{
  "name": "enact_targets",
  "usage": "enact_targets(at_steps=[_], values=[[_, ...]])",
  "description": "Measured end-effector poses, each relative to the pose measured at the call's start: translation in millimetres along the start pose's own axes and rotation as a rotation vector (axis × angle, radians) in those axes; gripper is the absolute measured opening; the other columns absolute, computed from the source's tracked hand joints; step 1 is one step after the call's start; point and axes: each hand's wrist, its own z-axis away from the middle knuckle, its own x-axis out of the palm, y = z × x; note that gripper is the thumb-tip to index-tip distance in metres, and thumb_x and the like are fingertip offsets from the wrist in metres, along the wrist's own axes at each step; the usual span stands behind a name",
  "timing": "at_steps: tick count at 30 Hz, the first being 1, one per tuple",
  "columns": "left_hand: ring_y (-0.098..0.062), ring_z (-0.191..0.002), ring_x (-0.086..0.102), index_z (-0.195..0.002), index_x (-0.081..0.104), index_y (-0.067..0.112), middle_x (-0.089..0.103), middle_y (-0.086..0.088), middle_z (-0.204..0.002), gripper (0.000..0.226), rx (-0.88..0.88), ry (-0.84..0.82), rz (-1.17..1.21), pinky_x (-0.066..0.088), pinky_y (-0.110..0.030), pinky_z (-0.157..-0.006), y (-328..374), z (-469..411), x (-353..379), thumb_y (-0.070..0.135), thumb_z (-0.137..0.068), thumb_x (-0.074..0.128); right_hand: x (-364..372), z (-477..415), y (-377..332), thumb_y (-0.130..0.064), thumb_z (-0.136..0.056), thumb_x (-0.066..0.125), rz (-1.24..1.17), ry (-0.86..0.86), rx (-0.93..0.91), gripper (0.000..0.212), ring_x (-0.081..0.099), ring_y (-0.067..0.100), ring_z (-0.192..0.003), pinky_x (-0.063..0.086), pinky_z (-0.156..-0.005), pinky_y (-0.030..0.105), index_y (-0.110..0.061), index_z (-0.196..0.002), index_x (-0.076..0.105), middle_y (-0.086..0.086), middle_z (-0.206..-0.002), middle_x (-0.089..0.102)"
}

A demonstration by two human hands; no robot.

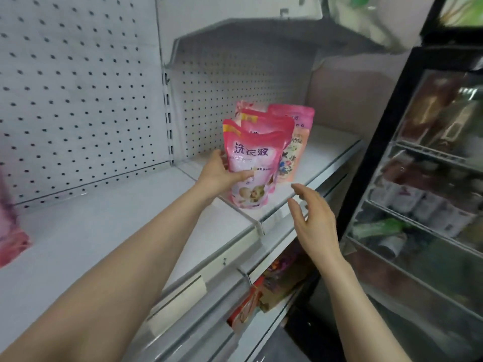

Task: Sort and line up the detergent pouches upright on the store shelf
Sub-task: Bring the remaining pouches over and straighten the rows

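Detergent pouches – pink, bunched together on the right section of a white store shelf, standing upright one behind another, far side toward the pegboard back panel.

Front pouch: pink, white label area with large characters, nearest of the bunch, roughly upright, bottom edge right at the clear shelf divider. Cannot tell whether resting on the shelf or lifted slightly.

Left hand: gripping front pouch at its left edge – thumb laid across the front face, fingers wrapped behind.

Second pouch: directly behind the front one, touching it, top edge showing above. Third pouch: to the right and a bit farther, floral print on lower part, upright. Top corner of a fourth pouch peeking out at the far left of the bunch.

Right hand: fingers straight and slightly spread, holding nothing, hovering over the shelf's front edge, right of and nearer than the pouches, apart from them.

One more pink pouch at the far left edge of view on the left shelf section, blurred.

Glass-door cooler with black frame on the right, blurred goods inside. Red and brown packages on the lower shelf below.
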Motion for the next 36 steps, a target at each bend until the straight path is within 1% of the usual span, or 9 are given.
enact_targets(at_steps=[3,6,9,15,18,21,26,32,36], values=[[-0.012,-0.101,0.064,-0.119,0.055,0.013,0.066,0.003,-0.112,0.058,-0.003,-0.016,0.165,0.054,-0.029,-0.088,-4,-20,18,0.022,-0.07,0.085,-1,-19,14,-0.03,-0.1,0.052,-0.093,0.03,0.072,0.037,0.057,0.013,-0.113,0.049,-0.095,0.037,-0.022,-0.136,0.054,-0.005,-0.126,0.061],[-0.014,-0.094,0.068,-0.112,0.062,0.018,0.071,0.0,-0.108,0.044,-0.043,0.032,0.224,0.056,-0.027,-0.076,-13,-29,23,0.023,-0.073,0.082,0,-48,18,-0.03,-0.099,0.053,-0.201,0.049,0.104,0.034,0.06,0.008,-0.104,0.05,-0.089,0.03,-0.024,-0.133,0.054,-0.009,-0.117,0.063],[-0.016,-0.088,0.071,-0.101,0.065,0.019,0.072,-0.004,-0.105,0.028,-0.056,0.216,0.322,0.058,-0.031,-0.077,-22,-28,17,0.018,-0.077,0.079,9,-81,17,-0.033,-0.098,0.056,-0.332,0.029,0.119,0.034,0.062,0.004,-0.1,0.049,-0.087,0.024,-0.027,-0.13,0.054,-0.011,-0.11,0.065],[-0.021,-0.089,0.073,-0.111,0.066,0.009,0.074,-0.006,-0.103,0.033,-0.088,0.55,0.576,0.059,-0.037,-0.079,-12,-11,-22,0.013,-0.079,0.076,40,-133,9,-0.038,-0.084,0.074,-0.566,-0.144,0.145,0.043,0.066,-0.001,-0.096,0.054,-0.083,0.021,-0.028,-0.121,0.056,-0.013,-0.108,0.069],[-0.02,-0.085,0.074,-0.11,0.066,0.009,0.075,-0.006,-0.1,0.035,-0.108,0.661,0.574,0.059,-0.037,-0.077,-11,8,-36,0.015,-0.078,0.078,63,-145,4,-0.034,-0.075,0.083,-0.651,-0.151,0.194,0.053,0.066,0.007,-0.096,0.052,-0.084,0.025,-0.022,-0.12,0.058,-0.008,-0.111,0.07],[-0.025,-0.085,0.074,-0.112,0.065,0.004,0.074,-0.011,-0.101,0.035,-0.139,0.729,0.593,0.06,-0.039,-0.075,-17,33,-36,0.016,-0.081,0.075,75,-146,-2,-0.027,-0.078,0.081,-0.746,-0.118,0.265,0.036,0.064,0.009,-0.09,0.046,-0.079,0.018,-0.024,-0.108,0.061,-0.006,-0.105,0.069],[-0.025,-0.081,0.074,-0.107,0.067,0.005,0.075,-0.012,-0.098,0.028,-0.165,0.838,0.656,0.06,-0.033,-0.065,-18,69,-27,0.018,-0.083,0.073,71,-142,-11,-0.025,-0.084,0.076,-0.917,-0.076,0.32,0.022,0.064,0.002,-0.082,0.047,-0.082,0.022,-0.026,-0.099,0.06,-0.014,-0.096,0.069],[-0.026,-0.08,0.074,-0.1,0.068,0.009,0.076,-0.01,-0.091,0.02,-0.07,0.99,0.579,0.061,-0.038,-0.068,6,113,-17,0.014,-0.082,0.074,43,-125,-36,-0.022,-0.08,0.08,-1.243,-0.268,0.324,0.03,0.072,0.015,-0.098,0.057,-0.087,0.036,-0.022,-0.107,0.066,-0.003,-0.104,0.075],[-0.023,-0.073,0.075,-0.096,0.068,0.01,0.077,-0.007,-0.083,0.018,-0.071,1.119,0.492,0.059,-0.033,-0.061,12,157,-9,0.016,-0.08,0.076,37,-87,-47,-0.014,-0.083,0.077,-1.323,-0.462,0.361,0.027,0.074,0.016,-0.092,0.06,-0.082,0.04,-0.021,-0.106,0.066,-0.002,-0.1,0.076]])
